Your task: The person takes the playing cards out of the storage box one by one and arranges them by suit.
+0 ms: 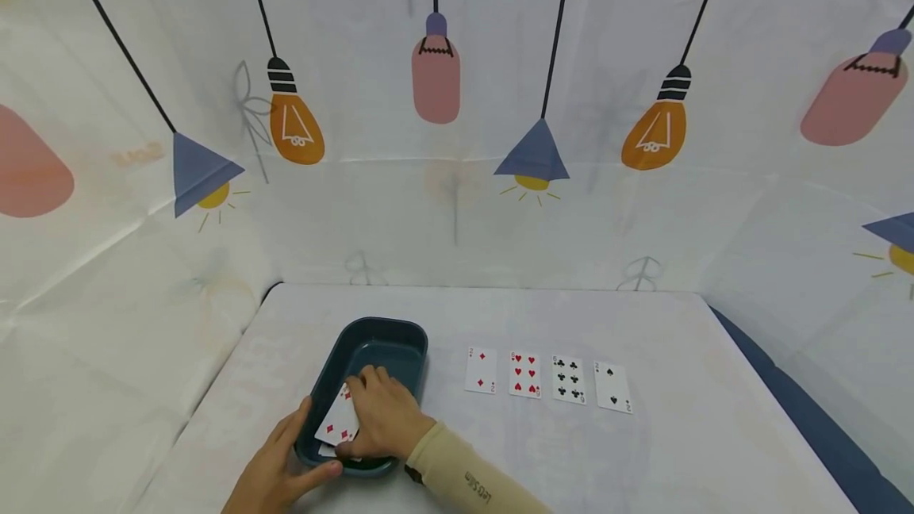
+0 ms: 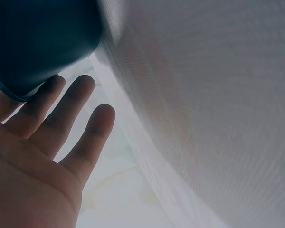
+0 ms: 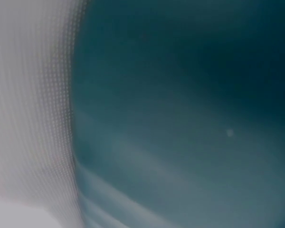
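The left hand [image 1: 277, 454] – fingers spread, nearly straight – touched the rectangular dark-teal tray [image 1: 400, 351] at eight o'clock; the right hand [image 1: 389, 416], fingers bent, grip unclear, touched the white red-diamond playing card [image 1: 336, 420] inside, toward seven o'clock.

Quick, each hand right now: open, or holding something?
Left hand: open, touching the tray.
Right hand: at the cards inside; whether it grips them can't be told.
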The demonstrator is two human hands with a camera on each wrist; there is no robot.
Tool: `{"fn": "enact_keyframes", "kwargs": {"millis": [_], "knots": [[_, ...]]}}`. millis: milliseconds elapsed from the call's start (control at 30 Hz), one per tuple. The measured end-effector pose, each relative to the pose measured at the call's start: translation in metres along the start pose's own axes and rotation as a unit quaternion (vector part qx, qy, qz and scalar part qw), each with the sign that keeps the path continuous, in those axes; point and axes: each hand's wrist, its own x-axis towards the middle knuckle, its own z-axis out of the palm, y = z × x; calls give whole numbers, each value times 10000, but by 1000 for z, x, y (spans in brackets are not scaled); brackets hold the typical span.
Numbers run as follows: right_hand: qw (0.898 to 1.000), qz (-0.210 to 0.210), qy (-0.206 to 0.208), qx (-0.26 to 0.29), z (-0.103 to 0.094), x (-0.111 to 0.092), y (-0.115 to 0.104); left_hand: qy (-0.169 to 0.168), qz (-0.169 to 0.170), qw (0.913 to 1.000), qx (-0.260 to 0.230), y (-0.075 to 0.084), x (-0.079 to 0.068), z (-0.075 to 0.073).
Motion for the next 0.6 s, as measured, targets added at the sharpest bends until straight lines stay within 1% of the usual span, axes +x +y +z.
{"fn": "enact_keyframes", "kwargs": {"millis": [367, 600], "knots": [[9996, -216, 185, 33, -5, -2, 1, -40, -66, 10000, -11, 1, 0, -1], [9993, -294, 235, 61, -13, -4, 5, -90, -141, 9998, -75, 3, 1, -1]]}}
